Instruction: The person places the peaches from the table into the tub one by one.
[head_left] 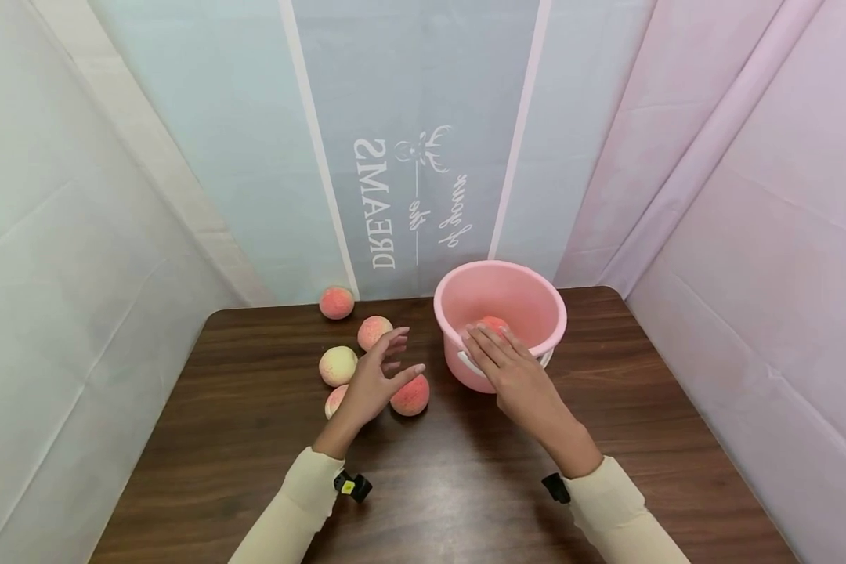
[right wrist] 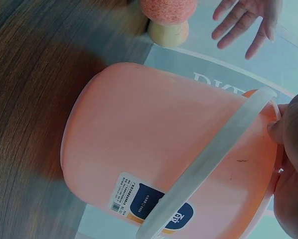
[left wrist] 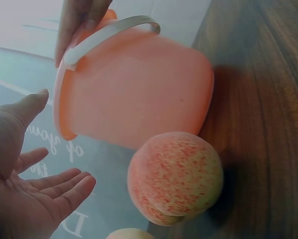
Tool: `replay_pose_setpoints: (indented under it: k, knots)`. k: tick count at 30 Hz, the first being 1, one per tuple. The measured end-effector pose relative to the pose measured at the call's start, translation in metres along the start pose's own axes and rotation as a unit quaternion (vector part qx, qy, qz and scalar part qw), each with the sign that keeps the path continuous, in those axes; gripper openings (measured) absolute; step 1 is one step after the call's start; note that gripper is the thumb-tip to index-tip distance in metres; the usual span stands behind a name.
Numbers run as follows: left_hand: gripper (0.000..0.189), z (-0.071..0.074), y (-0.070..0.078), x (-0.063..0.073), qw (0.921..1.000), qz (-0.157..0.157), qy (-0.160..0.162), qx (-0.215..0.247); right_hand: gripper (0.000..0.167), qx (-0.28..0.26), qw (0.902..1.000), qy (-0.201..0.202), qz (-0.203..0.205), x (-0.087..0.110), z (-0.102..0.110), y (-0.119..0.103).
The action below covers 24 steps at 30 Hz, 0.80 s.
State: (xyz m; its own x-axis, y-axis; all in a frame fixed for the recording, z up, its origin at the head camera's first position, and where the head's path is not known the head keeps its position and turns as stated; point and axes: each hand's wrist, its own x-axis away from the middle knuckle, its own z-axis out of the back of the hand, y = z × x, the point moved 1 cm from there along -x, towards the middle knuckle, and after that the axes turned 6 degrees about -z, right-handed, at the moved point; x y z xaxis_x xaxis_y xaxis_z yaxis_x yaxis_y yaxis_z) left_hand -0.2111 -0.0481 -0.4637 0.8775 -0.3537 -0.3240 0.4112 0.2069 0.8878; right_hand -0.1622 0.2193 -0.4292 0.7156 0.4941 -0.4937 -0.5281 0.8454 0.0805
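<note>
My left hand [head_left: 374, 384] hovers with spread fingers above several peaches and holds nothing. A red peach [head_left: 410, 395] lies close beside its thumb. Around the hand are a peach with a pink top [head_left: 374, 332], a pale yellow peach [head_left: 338, 366] and another peach [head_left: 334, 400], partly hidden by the wrist. To the right stands a pink bucket [head_left: 497, 274] with a white handle [right wrist: 209, 167]. My right hand [head_left: 518, 384] grips its near rim, fingers over the inside and thumb outside. Beyond those fingers a red peach [head_left: 494, 322] shows inside the bucket, partly covered.
One more peach [head_left: 336, 302] lies at the back edge of the brown wooden table [head_left: 423, 501]. A printed grey-blue cloth [head_left: 409, 78] hangs behind the table, and pale cloth walls stand on both sides.
</note>
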Motion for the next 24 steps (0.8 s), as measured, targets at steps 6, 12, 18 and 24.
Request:
replay_pose_setpoints:
  k: [6, 12, 18, 24]
  knots:
    - [0.066, -0.004, -0.010, 0.007, 0.9999, 0.001, 0.001, 0.013, 0.082, -0.002, 1.0000, 0.008, 0.001, 0.002, 0.000, 0.000]
    - [0.063, -0.007, -0.017, 0.012, 0.9999, 0.000, 0.006, -0.010, 0.081, 0.001, 0.9999, 0.012, 0.005, 0.004, -0.001, -0.001]
    - [0.066, -0.009, -0.025, 0.017, 0.9996, 0.001, 0.003, -0.028, 0.081, 0.003, 0.9999, 0.014, 0.006, 0.006, -0.002, -0.002]
    - [0.068, -0.012, -0.030, 0.020, 0.9992, 0.006, 0.001, -0.039, 0.080, 0.007, 0.9998, 0.016, 0.007, 0.008, -0.004, -0.002]
